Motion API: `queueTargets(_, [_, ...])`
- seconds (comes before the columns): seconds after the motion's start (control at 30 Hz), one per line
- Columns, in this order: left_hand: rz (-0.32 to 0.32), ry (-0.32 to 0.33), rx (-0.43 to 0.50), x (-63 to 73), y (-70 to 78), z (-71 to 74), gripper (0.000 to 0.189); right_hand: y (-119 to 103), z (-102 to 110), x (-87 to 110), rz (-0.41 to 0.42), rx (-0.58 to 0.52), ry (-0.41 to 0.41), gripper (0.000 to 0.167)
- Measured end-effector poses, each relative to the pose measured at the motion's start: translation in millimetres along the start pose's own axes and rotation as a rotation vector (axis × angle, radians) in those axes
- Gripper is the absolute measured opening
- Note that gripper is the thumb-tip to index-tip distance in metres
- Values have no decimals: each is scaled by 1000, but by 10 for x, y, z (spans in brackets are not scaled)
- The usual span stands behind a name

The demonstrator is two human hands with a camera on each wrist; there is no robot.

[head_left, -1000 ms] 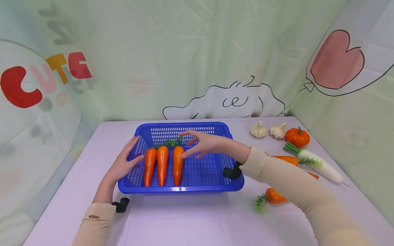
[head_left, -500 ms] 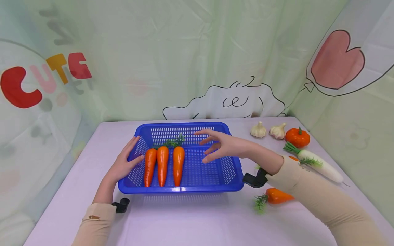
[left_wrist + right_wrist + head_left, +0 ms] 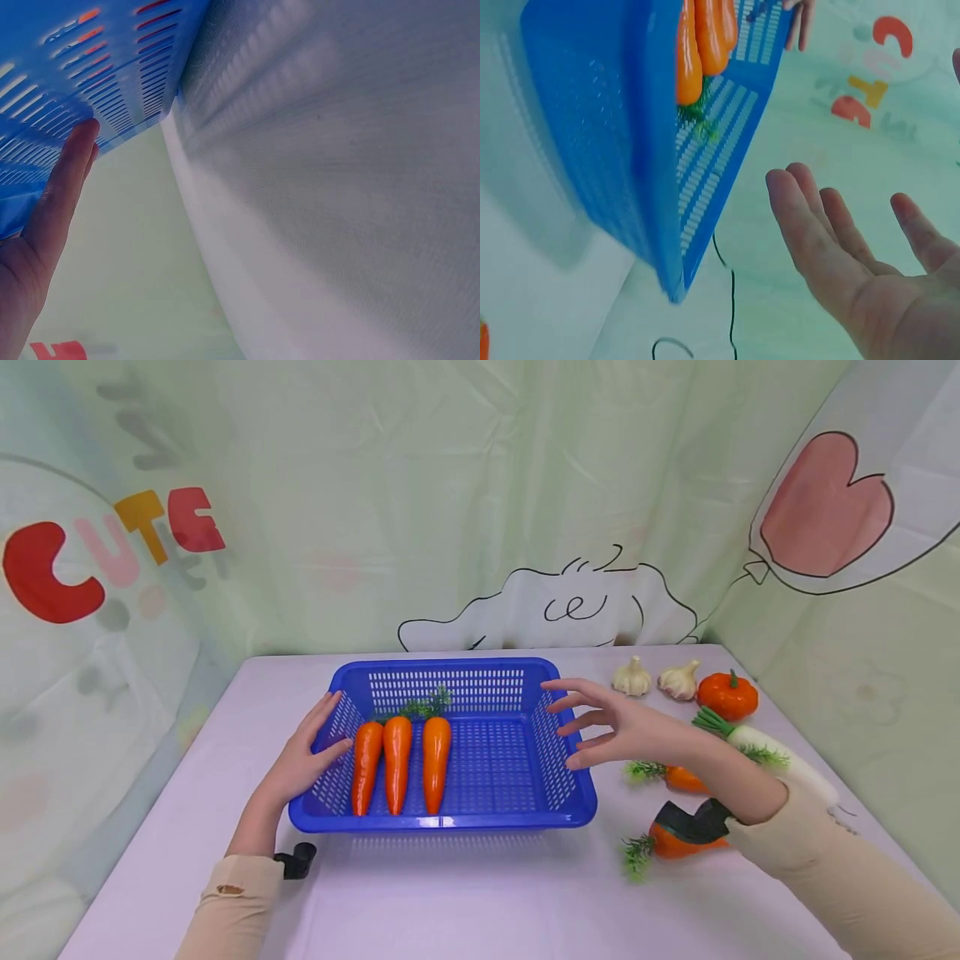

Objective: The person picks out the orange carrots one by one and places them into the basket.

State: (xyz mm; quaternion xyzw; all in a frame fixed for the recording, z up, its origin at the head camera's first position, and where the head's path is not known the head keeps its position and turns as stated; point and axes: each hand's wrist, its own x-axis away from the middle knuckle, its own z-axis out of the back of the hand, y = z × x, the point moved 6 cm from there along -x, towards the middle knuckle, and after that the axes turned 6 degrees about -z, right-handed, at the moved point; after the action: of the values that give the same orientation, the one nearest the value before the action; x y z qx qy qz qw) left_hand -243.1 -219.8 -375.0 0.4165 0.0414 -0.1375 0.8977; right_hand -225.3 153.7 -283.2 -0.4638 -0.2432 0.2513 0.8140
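My left hand (image 3: 298,762) rests against the left side of the blue plastic basket (image 3: 450,821), its fingers straight along the outer wall and its thumb over the rim. From the left wrist view, the fingers of the left hand (image 3: 56,195) touch the slotted wall. Inside the basket lie three orange carrots, the left carrot (image 3: 366,768), the middle carrot (image 3: 397,766) and the right carrot (image 3: 436,766), green tops toward the back. Above and beside the basket's right rim hovers my right hand (image 3: 622,727), fingers spread, holding nothing; the right wrist view shows its palm apart from the basket.
Right of the basket lie a carrot (image 3: 684,779) and another carrot (image 3: 678,842), partly covered by the right arm. Further right are a white radish (image 3: 787,758), an orange pumpkin (image 3: 727,695), a garlic bulb (image 3: 632,677) and a second garlic bulb (image 3: 678,680).
My right hand has moved right from over the right carrot in the basket to beyond the right rim, its fingers spread. The left hand, basket and carrots stay put.
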Motion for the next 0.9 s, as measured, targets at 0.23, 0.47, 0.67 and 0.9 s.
queueTargets(0.23, [3,-2,3,7,7,1,72,111,144,270,-1,55,108,81])
queueTargets(0.47, [3,-2,8,2,6,-5,71,163,262,491,23,96,185,83])
queueTargets(0.67, [4,4,9,1,15,-12,71,246,335,631,48,130,205,78])
queueTargets(0.9, [1,8,7,3,12,0,71,392,422,792,113,195,253,78])
